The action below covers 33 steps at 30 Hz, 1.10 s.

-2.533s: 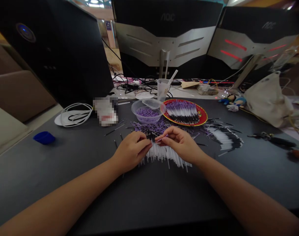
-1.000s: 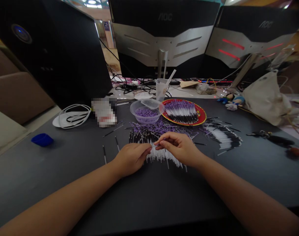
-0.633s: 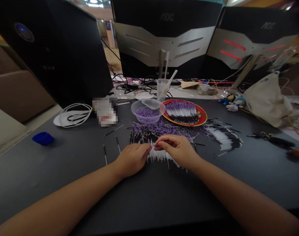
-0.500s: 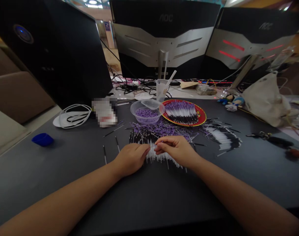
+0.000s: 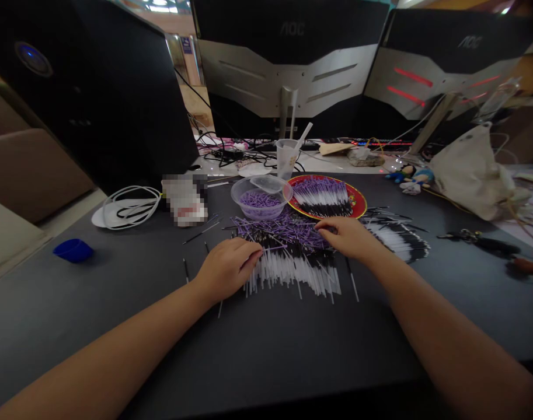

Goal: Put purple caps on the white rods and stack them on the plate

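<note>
Purple-tipped white sticks (image 5: 292,269) lie in a loose, crisscrossed heap on the dark tabletop (image 5: 292,350), between the person's hands, near the middle. The left hand (image 5: 228,269) rests curled at the heap's left side, its fingertips (image 5: 258,251) against the sticks; whether they pinch one, I cannot tell. The right hand (image 5: 345,238) lies open and relaxed on the heap's far right edge, pinching nothing. Beyond, a red-rimmed plate (image 5: 363,207) carries a neat, fanned row of sticks, and a second aligned fan (image 5: 397,242) lies to the right. A clear plastic bowl (image 5: 261,214) holds short purple pieces (image 5: 256,199). Those batches look done; the large heap remains unaligned.
</note>
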Available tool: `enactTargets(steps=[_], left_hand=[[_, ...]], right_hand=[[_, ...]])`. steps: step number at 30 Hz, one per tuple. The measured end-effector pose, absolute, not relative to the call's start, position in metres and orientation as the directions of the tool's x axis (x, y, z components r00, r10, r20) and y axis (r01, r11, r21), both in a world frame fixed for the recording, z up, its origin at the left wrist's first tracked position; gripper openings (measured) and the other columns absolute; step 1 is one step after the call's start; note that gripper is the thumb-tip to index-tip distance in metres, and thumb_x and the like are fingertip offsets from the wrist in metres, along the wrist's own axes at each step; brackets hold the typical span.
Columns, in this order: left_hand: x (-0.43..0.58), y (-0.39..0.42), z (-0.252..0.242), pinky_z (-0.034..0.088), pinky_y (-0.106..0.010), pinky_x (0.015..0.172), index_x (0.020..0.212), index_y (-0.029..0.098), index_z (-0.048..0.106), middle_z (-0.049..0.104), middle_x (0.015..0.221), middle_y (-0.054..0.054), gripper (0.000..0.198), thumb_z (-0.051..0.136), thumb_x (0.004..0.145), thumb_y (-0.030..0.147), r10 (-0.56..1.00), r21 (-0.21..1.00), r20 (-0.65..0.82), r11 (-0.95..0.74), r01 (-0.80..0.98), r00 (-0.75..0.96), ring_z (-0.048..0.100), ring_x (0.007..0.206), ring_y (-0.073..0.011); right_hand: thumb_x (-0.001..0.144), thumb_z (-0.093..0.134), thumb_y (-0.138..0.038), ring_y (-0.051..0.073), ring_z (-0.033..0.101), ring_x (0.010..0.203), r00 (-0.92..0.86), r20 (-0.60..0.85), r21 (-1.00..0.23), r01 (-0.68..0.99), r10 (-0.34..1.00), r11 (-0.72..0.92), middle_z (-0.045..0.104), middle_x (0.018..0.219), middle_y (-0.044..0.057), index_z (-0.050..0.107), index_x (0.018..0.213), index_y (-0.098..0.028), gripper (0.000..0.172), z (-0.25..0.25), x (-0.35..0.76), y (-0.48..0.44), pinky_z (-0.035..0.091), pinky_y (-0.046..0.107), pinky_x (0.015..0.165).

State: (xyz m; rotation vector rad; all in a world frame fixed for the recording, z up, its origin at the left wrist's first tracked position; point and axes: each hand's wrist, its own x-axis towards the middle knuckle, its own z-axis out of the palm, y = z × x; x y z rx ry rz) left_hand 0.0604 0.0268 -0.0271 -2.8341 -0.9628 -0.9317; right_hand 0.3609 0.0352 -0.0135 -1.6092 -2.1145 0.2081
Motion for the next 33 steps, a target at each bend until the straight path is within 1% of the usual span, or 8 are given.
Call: enactTargets(steps=[3,6,10,13,16,23,28,33], left_hand=[[0.063,0.026,-0.025,0.045,-0.032,0.078,0.096,0.017,0.061,0.063,0.091,-0.006,0.015,0.048,0.089,0.022,0.517,0.147,0.555,-0.832,0.535,0.652,0.057,0.086,-0.0174],[0.065,0.024,-0.025,0.044,-0.031,0.072,0.094,0.018,0.064,0.062,0.085,-0.006,0.016,0.050,0.088,0.023,0.496,0.071,0.580,-0.821,0.567,0.646,0.056,0.080,-0.0172],[0.064,0.021,-0.028,0.044,-0.025,0.061,0.098,0.017,0.064,0.063,0.071,-0.002,0.018,0.049,0.089,0.024,0.486,0.055,0.594,-0.820,0.570,0.641,0.058,0.064,-0.0130],[0.062,0.019,-0.029,0.045,-0.022,0.057,0.102,0.018,0.062,0.069,0.077,0.000,0.019,0.049,0.089,0.023,0.490,0.086,0.620,-0.819,0.568,0.613,0.063,0.063,-0.0110],[0.061,0.019,-0.030,0.048,-0.022,0.059,0.102,0.019,0.062,0.071,0.082,0.000,0.019,0.048,0.089,0.023,0.476,0.063,0.619,-0.823,0.565,0.625,0.066,0.068,-0.0120],[0.061,0.021,-0.032,0.050,-0.023,0.060,0.101,0.018,0.063,0.071,0.081,-0.001,0.020,0.047,0.090,0.024,0.463,0.036,0.595,-0.832,0.554,0.657,0.066,0.067,-0.0125],[0.062,0.020,-0.032,0.048,-0.024,0.058,0.101,0.019,0.064,0.070,0.074,0.000,0.021,0.047,0.090,0.025,0.472,0.018,0.567,-0.826,0.563,0.674,0.064,0.062,-0.0122],[0.061,0.020,-0.033,0.046,-0.024,0.057,0.103,0.020,0.063,0.068,0.072,0.000,0.021,0.047,0.090,0.026,0.474,0.018,0.548,-0.830,0.557,0.689,0.063,0.062,-0.0128]], right_hand=[[0.084,0.049,-0.019,0.020,0.061,0.093,-0.273,0.292,-0.310,0.880,0.917,0.360,0.067,0.102,0.007,0.067,0.101,-0.017,0.025,-0.019,0.358,0.037,0.046,0.032,0.083],[0.086,0.046,-0.020,0.021,0.059,0.100,-0.297,0.278,-0.192,0.915,0.914,0.355,0.062,0.111,0.008,0.063,0.112,-0.019,0.030,-0.022,0.351,0.035,0.045,0.033,0.087],[0.088,0.044,-0.023,0.022,0.061,0.092,-0.260,0.241,-0.053,0.958,0.935,0.280,0.061,0.110,0.007,0.062,0.111,-0.023,0.029,-0.027,0.340,0.035,0.047,0.032,0.075],[0.091,0.041,-0.027,0.021,0.062,0.083,-0.243,0.257,0.003,0.968,0.935,0.251,0.061,0.105,0.006,0.064,0.102,-0.024,0.025,-0.028,0.334,0.035,0.046,0.030,0.063],[0.090,0.042,-0.029,0.020,0.062,0.082,-0.245,0.305,-0.031,0.963,0.920,0.266,0.062,0.103,0.005,0.063,0.098,-0.024,0.022,-0.026,0.333,0.034,0.045,0.029,0.062],[0.086,0.045,-0.022,0.020,0.061,0.085,-0.221,0.368,-0.217,0.924,0.903,0.315,0.065,0.095,0.006,0.061,0.096,-0.019,0.019,-0.023,0.347,0.037,0.046,0.031,0.072],[0.087,0.043,-0.023,0.022,0.060,0.094,-0.254,0.337,-0.162,0.933,0.907,0.322,0.064,0.107,0.007,0.063,0.107,-0.021,0.028,-0.026,0.346,0.038,0.046,0.033,0.077],[0.088,0.044,-0.025,0.022,0.062,0.088,-0.278,0.264,-0.051,0.952,0.924,0.301,0.062,0.108,0.007,0.064,0.106,-0.025,0.027,-0.029,0.340,0.039,0.046,0.031,0.067]])
